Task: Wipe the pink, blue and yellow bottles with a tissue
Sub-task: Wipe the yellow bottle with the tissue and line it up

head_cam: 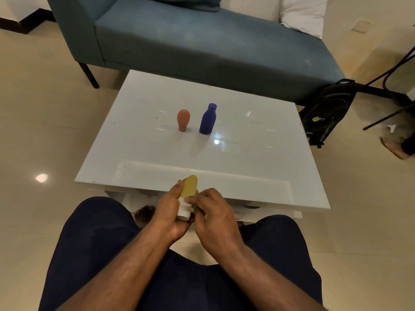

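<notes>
So the yellow bottle is up off the table, held over the near edge at about 6 o'clock, white cap end pointing back toward the person. Left hand is wrapped around it from the left, fingers curled on the lower body. Right hand is curled in too, pinching a bit of white tissue against the bottle just above the cap.

Out in the middle of the white glossy table the other two stand upright: pink bottle at roughly 11 o'clock from the table's centre, sitting on its narrow end, and blue bottle just beside it on the right, close but not touching. Nothing sits between them and the hands, just bare shiny top with light glare.

Around it: a blue-grey sofa runs along the far side at 12 o'clock with a white cushion on it, and a black backpack leans by the table's far right corner around 2 o'clock. The person's knees in dark trousers flank the near edge, and a bare foot shows under the table at 7 o'clock. Open tiled floor on the left side at 9 o'clock
</notes>
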`<state>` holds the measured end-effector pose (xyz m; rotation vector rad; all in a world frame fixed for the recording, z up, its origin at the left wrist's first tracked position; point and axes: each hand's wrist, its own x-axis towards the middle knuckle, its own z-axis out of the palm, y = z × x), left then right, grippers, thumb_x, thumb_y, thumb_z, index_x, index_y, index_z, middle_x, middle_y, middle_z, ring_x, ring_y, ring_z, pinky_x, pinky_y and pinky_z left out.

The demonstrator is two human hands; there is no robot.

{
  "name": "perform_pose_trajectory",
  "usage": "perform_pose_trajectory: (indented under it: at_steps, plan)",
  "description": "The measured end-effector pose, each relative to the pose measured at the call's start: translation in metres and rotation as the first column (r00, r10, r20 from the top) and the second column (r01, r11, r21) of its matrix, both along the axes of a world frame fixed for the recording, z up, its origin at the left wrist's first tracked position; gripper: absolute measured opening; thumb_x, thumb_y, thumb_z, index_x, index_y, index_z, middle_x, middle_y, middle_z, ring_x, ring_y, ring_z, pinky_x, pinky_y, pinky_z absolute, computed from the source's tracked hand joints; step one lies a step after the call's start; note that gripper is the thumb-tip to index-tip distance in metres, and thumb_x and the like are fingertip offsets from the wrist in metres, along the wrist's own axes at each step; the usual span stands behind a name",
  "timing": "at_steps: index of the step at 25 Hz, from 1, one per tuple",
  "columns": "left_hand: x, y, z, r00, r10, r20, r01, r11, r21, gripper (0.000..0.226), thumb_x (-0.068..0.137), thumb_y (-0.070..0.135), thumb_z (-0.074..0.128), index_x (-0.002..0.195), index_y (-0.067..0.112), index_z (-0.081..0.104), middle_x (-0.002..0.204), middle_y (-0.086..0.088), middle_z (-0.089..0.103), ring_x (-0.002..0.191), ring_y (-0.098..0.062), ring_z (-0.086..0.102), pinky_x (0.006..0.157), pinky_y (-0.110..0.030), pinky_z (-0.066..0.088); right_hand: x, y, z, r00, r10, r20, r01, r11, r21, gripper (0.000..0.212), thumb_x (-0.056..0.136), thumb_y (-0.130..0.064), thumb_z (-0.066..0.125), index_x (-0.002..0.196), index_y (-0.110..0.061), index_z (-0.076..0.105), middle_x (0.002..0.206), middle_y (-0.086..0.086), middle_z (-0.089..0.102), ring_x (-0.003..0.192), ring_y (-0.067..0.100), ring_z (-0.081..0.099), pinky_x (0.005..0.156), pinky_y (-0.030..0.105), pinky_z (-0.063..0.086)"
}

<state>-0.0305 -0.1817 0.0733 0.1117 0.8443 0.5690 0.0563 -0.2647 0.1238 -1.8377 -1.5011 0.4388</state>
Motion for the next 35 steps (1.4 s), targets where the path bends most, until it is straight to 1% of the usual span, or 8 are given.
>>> perform_pose_trajectory:
  at_steps: [4,7,10,15,20,25,32,35]
  plan:
    - [0.003,-0.003,0.007,0.997,-0.062,-0.044,0.066,0.992,0.107,0.027,0.101,0.034,0.057,0.123,0.025,0.070,0.102,-0.011,0.072,0.083,-0.023,0.066,0.075,-0.038,0.053,0.018,0.016,0.007,0.996,-0.067,-0.051,0.068,0.998,0.012,0.029,0.084,0.001,0.057,0.100,-0.017,0.072,0.095,-0.007,0.060,0.088,0.002,0.058,0.078,0.013,0.047]
    - [0.005,-0.008,0.012,0.987,-0.138,-0.077,0.143,0.987,0.068,0.041,0.096,0.048,0.061,0.120,0.015,0.068,0.089,-0.009,0.068,0.067,-0.017,0.060,0.059,-0.031,0.050,0.029,0.036,0.010,0.989,-0.144,-0.039,0.143,0.990,-0.015,0.023,0.088,-0.005,0.056,0.098,-0.019,0.071,0.096,-0.010,0.062,0.090,0.000,0.057,0.080,0.010,0.044]
    - [0.003,-0.008,0.015,0.986,-0.168,-0.013,0.168,0.983,0.069,0.050,0.094,0.061,0.056,0.102,0.016,0.076,0.092,-0.008,0.072,0.082,-0.021,0.069,0.078,-0.036,0.052,0.012,0.035,0.008,0.994,-0.112,-0.004,0.112,0.994,0.007,0.023,0.086,-0.003,0.056,0.094,-0.018,0.072,0.093,-0.007,0.064,0.090,0.004,0.058,0.082,0.017,0.047]
    - [-0.001,-0.006,0.014,0.989,-0.133,0.067,0.132,0.991,0.020,0.060,0.094,0.060,0.054,0.130,0.014,0.067,0.117,-0.012,0.074,0.104,-0.026,0.073,0.087,-0.042,0.058,-0.001,0.011,0.005,0.992,0.041,0.120,-0.044,0.999,0.020,0.022,0.083,-0.003,0.060,0.096,-0.015,0.073,0.092,-0.003,0.064,0.090,0.013,0.057,0.077,0.025,0.049]
    - [0.003,-0.009,0.015,0.983,-0.177,-0.052,0.180,0.981,0.074,0.065,0.087,0.061,0.063,0.128,0.011,0.064,0.096,-0.013,0.071,0.076,-0.022,0.068,0.059,-0.032,0.054,0.041,0.038,-0.001,0.989,-0.098,0.111,0.097,0.995,0.011,0.023,0.087,-0.005,0.056,0.100,-0.014,0.073,0.096,-0.002,0.061,0.089,0.013,0.059,0.075,0.036,0.054]
    - [0.000,-0.004,0.006,0.996,-0.075,-0.044,0.076,0.997,0.027,0.069,0.087,0.056,0.066,0.133,0.005,0.062,0.119,-0.020,0.072,0.110,-0.034,0.070,0.088,-0.047,0.058,0.012,0.005,-0.004,0.972,0.070,0.226,-0.073,0.997,0.003,0.031,0.081,-0.003,0.059,0.106,-0.019,0.071,0.098,-0.001,0.062,0.090,0.019,0.056,0.074,0.034,0.052]
    - [0.004,-0.007,0.007,0.987,-0.060,-0.149,0.071,0.995,0.067,0.053,0.095,0.047,0.063,0.127,0.006,0.062,0.097,-0.018,0.072,0.080,-0.029,0.069,0.070,-0.040,0.055,0.039,0.023,-0.009,0.990,-0.058,0.126,0.058,0.998,0.000,0.024,0.086,-0.005,0.059,0.102,-0.016,0.073,0.093,-0.003,0.060,0.085,0.013,0.059,0.071,0.035,0.054]
    - [0.001,-0.003,0.008,0.984,-0.017,-0.177,0.024,0.999,0.040,0.049,0.096,0.046,0.062,0.121,0.003,0.064,0.092,-0.018,0.074,0.079,-0.030,0.073,0.070,-0.041,0.060,0.015,0.005,-0.006,0.991,0.038,0.125,-0.037,0.999,-0.004,0.027,0.086,-0.006,0.056,0.106,-0.016,0.072,0.095,-0.002,0.059,0.086,0.014,0.059,0.073,0.032,0.053]
